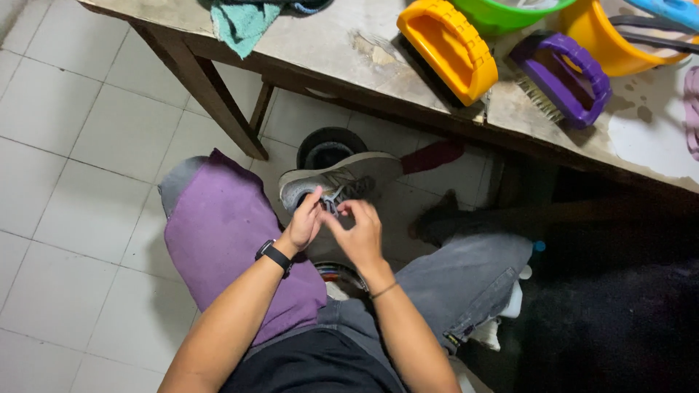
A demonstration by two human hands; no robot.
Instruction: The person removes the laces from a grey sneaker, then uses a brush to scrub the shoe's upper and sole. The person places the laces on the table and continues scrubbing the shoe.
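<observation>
Grey sneaker (342, 182) on lap, left hand (304, 224) & right hand (358, 231) – fingers pinched on its laces (336, 195), yellow brush (448, 45) – purple brush (561, 76) on table (328, 44) above.

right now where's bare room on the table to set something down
Free: the worn tabletop between the teal cloth and the yellow brush, and the pale patch right of the purple brush. Crowded: the back right, where brushes, green bowl and yellow tub press together. Both hands, left hand and right hand, are on the shoe laces below.

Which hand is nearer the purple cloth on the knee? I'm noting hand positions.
Left. The left hand is right beside the purple cloth; the right hand is farther away.
</observation>
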